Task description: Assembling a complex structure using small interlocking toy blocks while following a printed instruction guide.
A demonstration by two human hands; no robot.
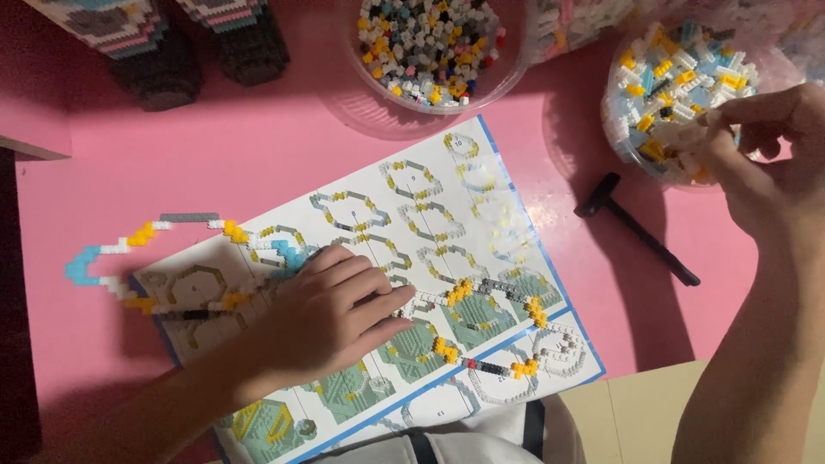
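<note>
My left hand [331, 314] lies flat on an instruction sheet [481, 198] printed with building diagrams, its fingers pressing on a thin row of small white, yellow and grey bricks [490, 296]. Another thin chain of blue, white, yellow and grey bricks [146, 236] curves off the sheet's left corner. My right hand [756, 159] reaches into a clear bowl [612, 103] of white, yellow and blue bricks at the upper right, fingers pinched among the pieces; I cannot tell whether a brick is held.
A second clear bowl [507, 82] of mixed bricks stands at the top centre. A small black hammer-like tool [640, 230] lies on the pink table [215, 146] right of the sheet. Two dark brick-built legs [163, 69] stand at the top left.
</note>
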